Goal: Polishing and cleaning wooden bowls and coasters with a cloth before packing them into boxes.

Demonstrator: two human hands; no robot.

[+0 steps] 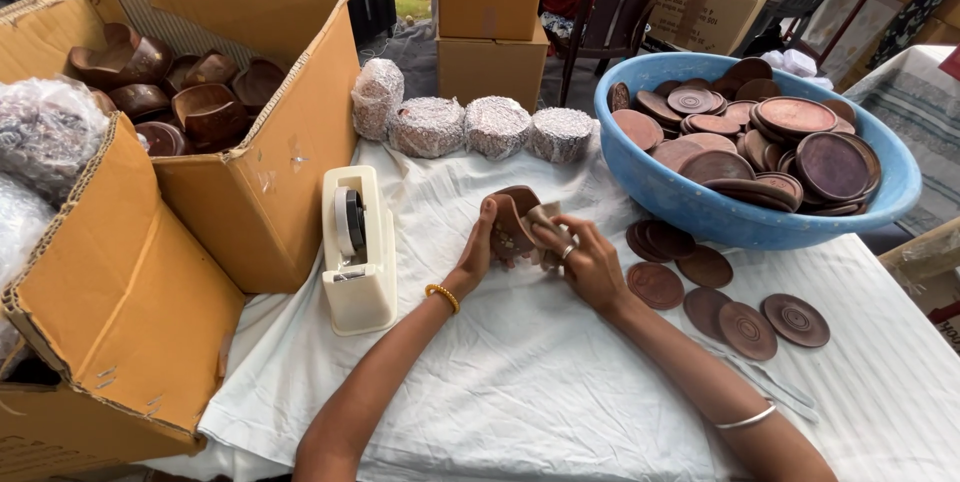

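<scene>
Head view, left hand [478,247] grip grasping brown wooden bowl [512,217]; right hand [585,260] grip pressing cloth pad [545,227] on it

It was a craft packing workshop: cardboard boxes [240,172] of wooden bowls, a blue basin [700,207] of lids, wrapped bundles [470,127], a tape dispenser [358,252].

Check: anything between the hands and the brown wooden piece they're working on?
Nothing visible. The left hand holds the brown wooden piece directly, and the right hand presses a small pad against its surface. The tape dispenser and the loose wooden discs lie off to either side on the white cloth.
</scene>
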